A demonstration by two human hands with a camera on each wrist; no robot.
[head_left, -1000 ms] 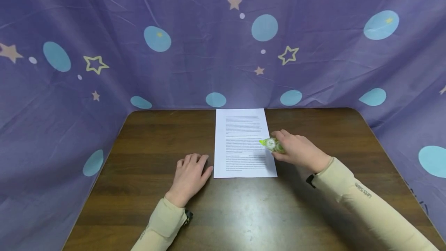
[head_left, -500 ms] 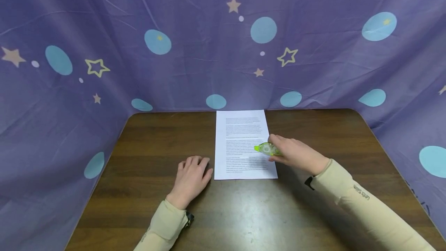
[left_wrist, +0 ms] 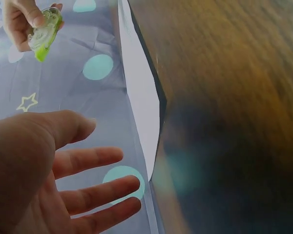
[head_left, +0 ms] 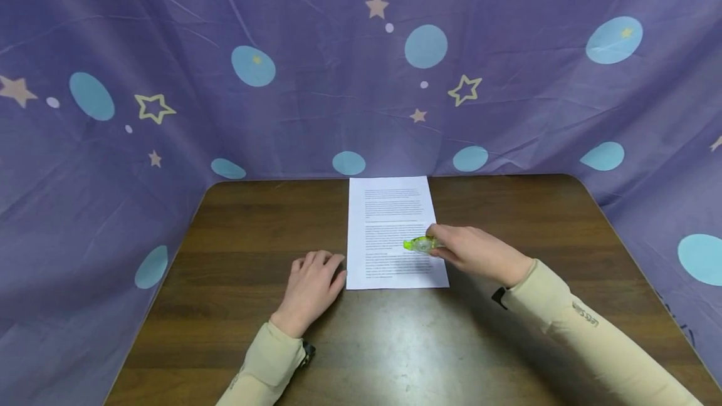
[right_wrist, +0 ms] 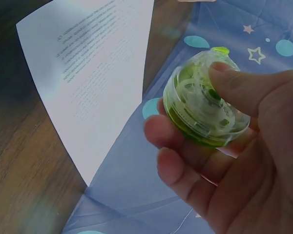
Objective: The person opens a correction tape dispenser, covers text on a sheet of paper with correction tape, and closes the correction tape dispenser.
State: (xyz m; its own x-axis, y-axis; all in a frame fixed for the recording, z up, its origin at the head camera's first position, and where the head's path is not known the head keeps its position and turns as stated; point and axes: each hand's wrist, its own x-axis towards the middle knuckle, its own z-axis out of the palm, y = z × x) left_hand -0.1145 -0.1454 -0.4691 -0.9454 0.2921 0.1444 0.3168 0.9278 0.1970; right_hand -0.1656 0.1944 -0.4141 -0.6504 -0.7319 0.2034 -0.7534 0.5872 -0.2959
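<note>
A green, clear-cased correction tape dispenser (right_wrist: pixel 200 105) is gripped between the thumb and curled fingers of my right hand (head_left: pixel 479 252). In the head view its bright green tip (head_left: pixel 408 245) points left, over the lower half of a printed sheet of paper (head_left: pixel 389 205). The left wrist view shows the dispenser held up above the level of the sheet. My left hand (head_left: pixel 312 287) lies just off the sheet's lower left edge, its fingers relaxed and slightly spread, holding nothing. Part of the dispenser is hidden by my right thumb and palm.
The sheet lies near the back edge of a dark brown wooden table (head_left: pixel 254 224). Behind and beside the table hangs a purple curtain (head_left: pixel 316 80) with stars and blue dots. Both forearms wear beige sleeves (head_left: pixel 609 337), with a dark band at each wrist.
My right hand has moved left and slightly toward the near side, taking the correction tape dispenser farther over the sheet. The left hand stays in nearly the same place.
</note>
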